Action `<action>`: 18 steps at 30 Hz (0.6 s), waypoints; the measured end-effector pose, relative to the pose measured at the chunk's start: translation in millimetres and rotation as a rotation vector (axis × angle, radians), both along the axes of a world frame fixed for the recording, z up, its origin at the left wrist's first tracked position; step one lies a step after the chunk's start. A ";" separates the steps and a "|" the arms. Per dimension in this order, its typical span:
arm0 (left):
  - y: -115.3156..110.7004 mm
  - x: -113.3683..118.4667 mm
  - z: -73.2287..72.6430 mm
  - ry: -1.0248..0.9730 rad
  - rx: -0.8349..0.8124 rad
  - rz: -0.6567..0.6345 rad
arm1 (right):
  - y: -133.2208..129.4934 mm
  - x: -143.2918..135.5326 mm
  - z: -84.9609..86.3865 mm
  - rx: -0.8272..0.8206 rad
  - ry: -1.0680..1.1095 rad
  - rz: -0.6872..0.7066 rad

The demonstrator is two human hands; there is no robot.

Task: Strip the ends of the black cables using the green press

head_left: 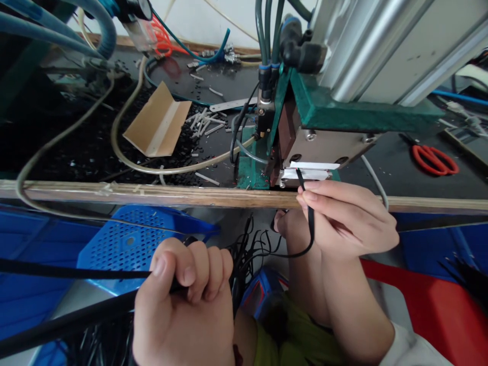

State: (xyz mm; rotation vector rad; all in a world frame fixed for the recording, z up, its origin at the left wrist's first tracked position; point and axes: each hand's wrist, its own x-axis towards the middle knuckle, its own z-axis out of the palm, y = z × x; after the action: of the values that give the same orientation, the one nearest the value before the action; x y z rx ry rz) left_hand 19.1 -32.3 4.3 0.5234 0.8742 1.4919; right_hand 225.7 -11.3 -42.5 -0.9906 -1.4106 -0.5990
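Note:
My right hand (346,216) pinches a flat black cable (311,223) between thumb and fingertips. The cable's end reaches the white-taped slot of a green-framed pneumatic press (310,174) at the bench's front edge; how deep it sits I cannot tell. Below my fingers the cable loops down to the left. At lower left, my left hand (186,300) is closed around a bundle of black cables (91,310), whose strands stretch out to the left edge. More black cables (249,249) hang behind that hand, over the floor.
A folded cardboard piece (157,122) lies on the dark bench among black scraps and small grey strips (206,122). Red-handled scissors (434,158) rest at right. A pale hose (183,170) crosses the bench. A blue perforated stool (125,239) stands beneath.

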 end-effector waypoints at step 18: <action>0.1 0.8 0.3 0.010 -0.001 0.005 | 2.4 -2.6 6.0 0.020 -0.016 -0.009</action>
State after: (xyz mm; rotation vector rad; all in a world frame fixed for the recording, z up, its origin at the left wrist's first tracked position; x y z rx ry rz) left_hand 19.9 -32.3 4.5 0.5285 0.8843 1.4944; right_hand 223.1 -8.9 -36.5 -0.9789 -1.4121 -0.6276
